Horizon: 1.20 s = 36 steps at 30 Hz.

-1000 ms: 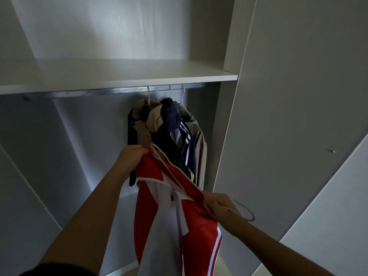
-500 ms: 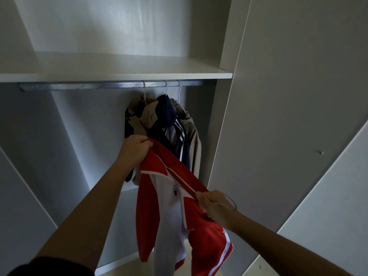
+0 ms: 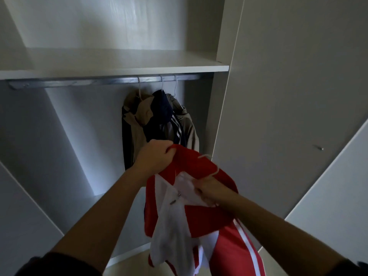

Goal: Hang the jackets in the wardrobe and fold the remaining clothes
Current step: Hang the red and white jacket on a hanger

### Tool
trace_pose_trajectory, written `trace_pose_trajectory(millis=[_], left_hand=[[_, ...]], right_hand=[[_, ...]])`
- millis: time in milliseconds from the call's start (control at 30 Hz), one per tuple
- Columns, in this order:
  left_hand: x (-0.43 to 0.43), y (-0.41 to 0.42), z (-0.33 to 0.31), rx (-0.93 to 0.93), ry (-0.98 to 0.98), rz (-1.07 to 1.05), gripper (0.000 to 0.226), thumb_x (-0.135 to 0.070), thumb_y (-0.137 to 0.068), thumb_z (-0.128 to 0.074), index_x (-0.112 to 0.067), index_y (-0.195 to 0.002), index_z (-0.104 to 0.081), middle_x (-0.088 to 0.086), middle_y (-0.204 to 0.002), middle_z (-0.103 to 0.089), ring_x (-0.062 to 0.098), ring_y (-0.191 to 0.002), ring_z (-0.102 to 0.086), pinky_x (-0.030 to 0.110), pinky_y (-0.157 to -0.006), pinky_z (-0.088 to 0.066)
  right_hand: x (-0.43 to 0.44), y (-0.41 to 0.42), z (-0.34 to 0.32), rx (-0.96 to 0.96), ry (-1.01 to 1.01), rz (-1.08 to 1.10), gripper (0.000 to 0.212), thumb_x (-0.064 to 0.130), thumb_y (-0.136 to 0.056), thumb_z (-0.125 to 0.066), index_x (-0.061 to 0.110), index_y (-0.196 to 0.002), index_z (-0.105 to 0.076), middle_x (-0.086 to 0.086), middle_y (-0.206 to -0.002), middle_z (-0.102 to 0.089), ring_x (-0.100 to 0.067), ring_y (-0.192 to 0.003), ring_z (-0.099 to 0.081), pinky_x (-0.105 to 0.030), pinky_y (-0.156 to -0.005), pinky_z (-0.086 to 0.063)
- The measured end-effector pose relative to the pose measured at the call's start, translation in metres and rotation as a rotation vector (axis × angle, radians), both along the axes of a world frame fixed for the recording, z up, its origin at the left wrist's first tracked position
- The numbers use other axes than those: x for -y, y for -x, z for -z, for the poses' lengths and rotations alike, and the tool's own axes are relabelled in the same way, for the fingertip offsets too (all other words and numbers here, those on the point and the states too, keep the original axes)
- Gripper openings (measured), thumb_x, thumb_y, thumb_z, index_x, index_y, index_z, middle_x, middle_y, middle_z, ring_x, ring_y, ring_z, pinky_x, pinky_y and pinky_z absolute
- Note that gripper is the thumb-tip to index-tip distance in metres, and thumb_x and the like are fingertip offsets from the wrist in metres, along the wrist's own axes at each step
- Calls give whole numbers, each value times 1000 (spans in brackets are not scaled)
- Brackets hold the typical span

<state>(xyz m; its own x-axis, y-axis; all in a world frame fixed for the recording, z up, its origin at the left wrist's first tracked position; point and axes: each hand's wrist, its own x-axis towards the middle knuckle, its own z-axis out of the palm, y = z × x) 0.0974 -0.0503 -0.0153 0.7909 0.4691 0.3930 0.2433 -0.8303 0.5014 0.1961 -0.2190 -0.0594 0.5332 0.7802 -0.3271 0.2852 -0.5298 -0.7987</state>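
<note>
Two grips clamp the red jacket (image 3: 209, 220): left hand (image 3: 155, 156) at its top, right hand (image 3: 207, 192) lower.

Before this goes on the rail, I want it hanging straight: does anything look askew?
The red jacket is bunched between the left hand and right hand, and its white hanger pokes sideways from the fabric, not upright through the collar. The hung jackets look fine.

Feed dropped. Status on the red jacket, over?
Left hand grips red jacket. Right hand holds its hanger. Not on rail yet. Three hung jackets crowd its right end.
</note>
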Motion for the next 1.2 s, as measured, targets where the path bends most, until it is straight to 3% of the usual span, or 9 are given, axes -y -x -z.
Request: trace_pose_trajectory(millis=[133, 433, 567, 667, 833, 900, 1000, 1067, 1200], left_hand=[[-11, 0, 10, -102, 17, -27, 35, -23, -95, -48, -22, -60, -46, -2, -58, -52, 12, -52, -48, 28, -55, -41], [-10, -19, 11, 31, 299, -78, 35, -25, -97, -47, -13, -65, -53, -1, -61, -53, 9, -55, -49, 26, -58, -39], [-17, -20, 8, -48, 312, -149, 8, -29, -92, -56, -22, -89, -58, -7, -78, -60, 8, -72, -59, 20, -59, -41], [-12, -27, 7, -54, 248, -191, 20, -20, -94, -51, -14, -79, -64, -1, -73, -61, 16, -71, -60, 20, -59, -41], [-12, -29, -7, 72, 1258, -312, 11, -7, -93, -53, -4, -102, -59, 13, -97, -63, 23, -85, -60, 39, -83, -49], [-9, -28, -7, -4, 1372, -309, 22, -12, -91, -56, -5, -113, -53, 15, -104, -62, 28, -95, -60, 43, -89, -48], [-4, -29, -10, -74, 1322, -297, 27, -13, -89, -56, -6, -115, -55, 16, -112, -63, 31, -106, -60, 44, -94, -48], [-5, -29, -13, -90, 1268, -295, 26, -7, -87, -52, -4, -113, -54, 17, -111, -62, 31, -106, -59, 43, -93, -48], [-6, -28, -16, -172, 1150, -294, 17, 10, -80, -38, -2, -84, -49, 16, -88, -53, 30, -87, -55, 41, -90, -47]], right_hand=[[0, -23, -29, -100, -25, 33, 41, 29, -98, -49, 16, -60, -48, 4, -46, -40, -3, -31, -34, -17, -36, -28], [-12, -43, -52, 183, -170, -28, 36, 20, -93, -55, 21, -58, -65, 2, -48, -43, -6, -37, -36, -18, -39, -32], [-10, -53, -53, 276, -223, -42, 41, 23, -96, -53, 25, -57, -64, 15, -39, -47, -1, -35, -42, -8, -40, -30], [-13, -56, -48, 316, -210, -50, 41, 24, -97, -51, 26, -58, -64, 21, -40, -49, 4, -38, -45, -7, -42, -32], [-9, -63, -38, 398, -159, -68, 41, 24, -96, -52, 28, -56, -63, 16, -50, -54, -2, -53, -48, -12, -54, -33], [-8, -63, -39, 399, -181, -71, 42, 23, -96, -52, 29, -56, -63, 25, -51, -55, 5, -55, -51, -9, -56, -37], [-8, -63, -43, 401, -205, -89, 40, 22, -96, -52, 26, -58, -65, 18, -55, -60, -1, -53, -50, -13, -54, -37], [-7, -65, -44, 397, -208, -75, 38, 21, -96, -52, 20, -61, -67, 1, -69, -67, -18, -65, -57, -30, -65, -46], [-6, -68, -40, 366, -198, -74, 35, 19, -96, -52, 14, -64, -68, -16, -81, -68, -23, -73, -57, -36, -75, -48]])
